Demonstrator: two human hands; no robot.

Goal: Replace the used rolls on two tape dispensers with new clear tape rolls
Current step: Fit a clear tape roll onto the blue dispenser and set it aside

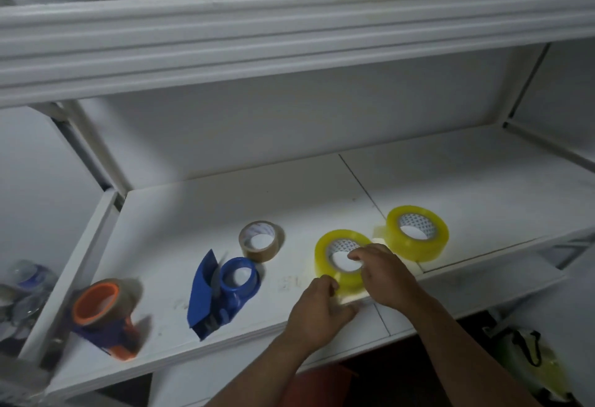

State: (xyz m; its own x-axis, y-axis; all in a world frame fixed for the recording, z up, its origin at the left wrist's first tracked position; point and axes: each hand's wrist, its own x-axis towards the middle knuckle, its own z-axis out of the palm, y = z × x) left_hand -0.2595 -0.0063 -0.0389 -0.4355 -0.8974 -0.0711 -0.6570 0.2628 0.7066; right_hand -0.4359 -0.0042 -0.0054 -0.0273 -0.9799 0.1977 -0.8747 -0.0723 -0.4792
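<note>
Both hands meet over the near clear roll (335,265) on the shelf (289,200): left hand (317,308) pinches its front edge, right hand (384,273) curls over its rim. Second clear roll (417,233) lies just beyond. Blue dispenser (222,294) lies emptied beside the brown roll (261,241); orange dispenser (103,316) carries brown tape.

Left of the blue dispenser (222,290), the orange dispenser (106,318) is motion-blurred, while right of it both hands cover the near clear roll's (341,257) front edge.
</note>
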